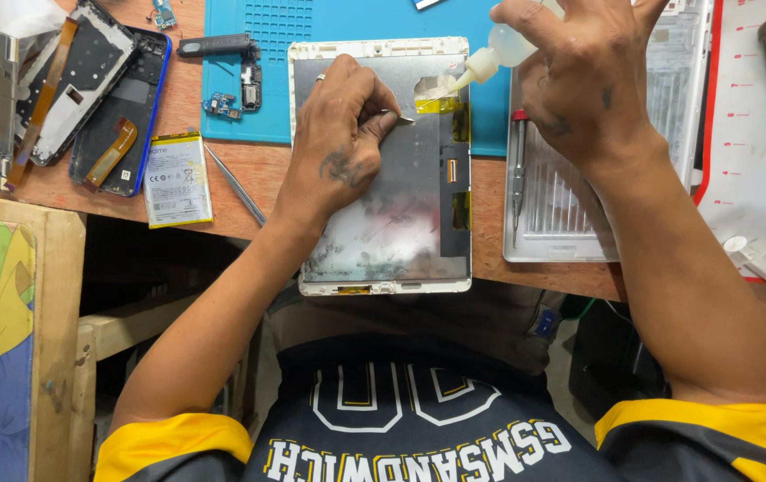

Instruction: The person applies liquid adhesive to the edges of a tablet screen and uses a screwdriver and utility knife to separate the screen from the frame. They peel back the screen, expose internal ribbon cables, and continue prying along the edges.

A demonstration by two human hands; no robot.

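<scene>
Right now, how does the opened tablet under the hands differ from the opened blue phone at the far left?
The tablet is larger, white-rimmed, and lies square across the desk edge; the blue phone is smaller, blue-rimmed, and lies tilted. The left hand rests on the tablet, the right hand squeezes a dropper bottle over it; the phone lies untouched. Both have their backs off.

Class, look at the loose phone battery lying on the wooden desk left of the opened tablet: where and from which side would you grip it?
Probably pinch the phone battery across its two long edges, coming from above: it lies flat, label up, with bare desk beside both edges.
</scene>
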